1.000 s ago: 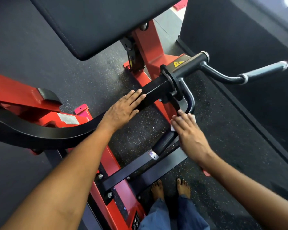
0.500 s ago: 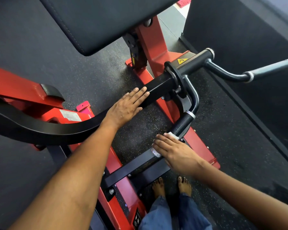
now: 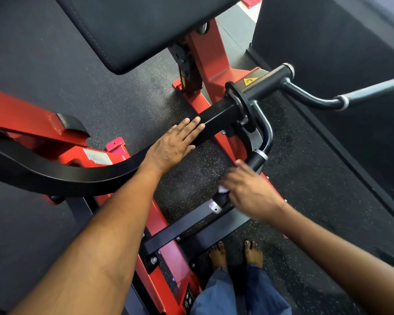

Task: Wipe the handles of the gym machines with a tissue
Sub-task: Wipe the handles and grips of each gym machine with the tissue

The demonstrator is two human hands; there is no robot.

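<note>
Near handle of the red-and-black machine: a dark rubber grip on a bent steel tube, running from a chrome collar at far right down to a second collar near centre. Right hand lies over the grip's middle, motion-blurred; a scrap of white tissue shows at its left edge, under the fingers. The fingers seem wrapped over tissue and grip together, though blur hides the exact hold.

Handling, as judged: tissue is light, limp and tears easily, so it wants bunching under the palm and moderate pressure. The grip is rigid, fixed and round, and probably tacky enough to drag at the paper; wrapping round it should reach the underside.

Left hand is flat, fingers straight, resting on the black lever arm, likely to steady it.

Around: the far handle sticks out right, untouched, well apart. A black pad overhangs at far left. The round hub and the tube's bend crowd the grip's far end. Bare feet stand on the speckled floor beside the footplate.
</note>
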